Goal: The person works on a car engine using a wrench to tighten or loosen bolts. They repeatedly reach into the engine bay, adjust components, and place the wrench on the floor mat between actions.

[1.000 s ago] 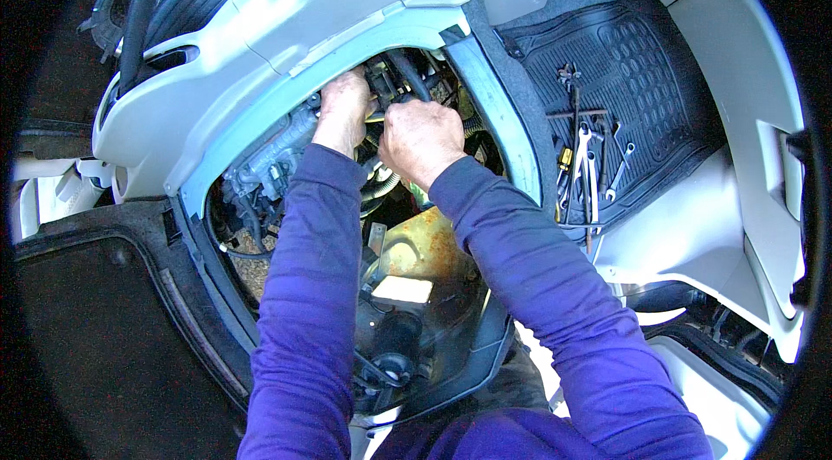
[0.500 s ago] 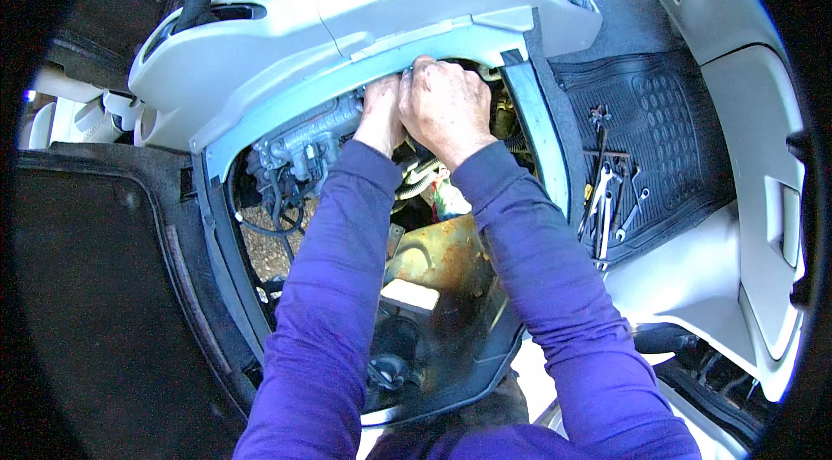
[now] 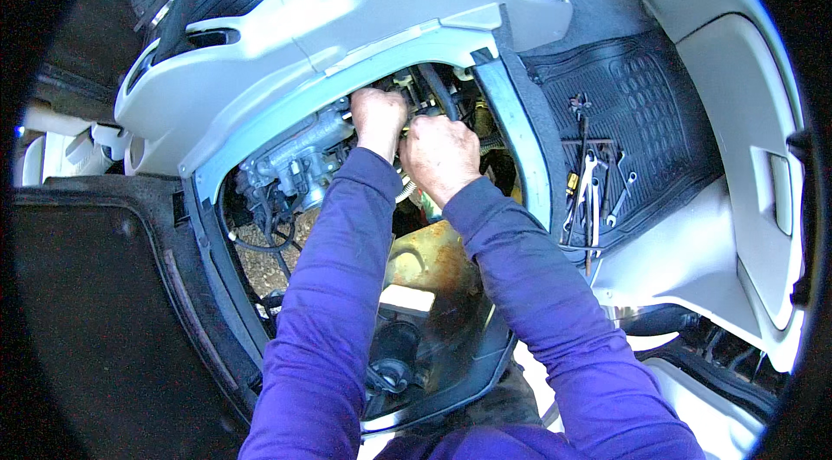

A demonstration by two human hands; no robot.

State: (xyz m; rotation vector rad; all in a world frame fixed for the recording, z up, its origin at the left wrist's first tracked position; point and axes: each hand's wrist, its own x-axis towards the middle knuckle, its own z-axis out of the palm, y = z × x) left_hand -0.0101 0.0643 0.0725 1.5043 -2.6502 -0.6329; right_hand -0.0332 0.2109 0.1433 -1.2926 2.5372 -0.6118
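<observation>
My left hand is closed in a fist at the far side of an engine bay opening, beside the grey metal engine. Just right of it and a little nearer, my right hand is curled shut with its back toward me. A black hose runs down behind the right hand's knuckles. Whatever either set of fingers grips is hidden beneath the hands. Below the wrists lies a rust-stained, yellowish metal cover.
A light blue metal frame rims the opening, with a grey plastic panel beyond it. Several wrenches and other tools lie on a black rubber floor mat at right. A grey door panel stands farther right.
My hands have come nearer and moved apart; before, they were pressed together under the far rim. The black hose behind them now shows. The whole view has shifted slightly.
</observation>
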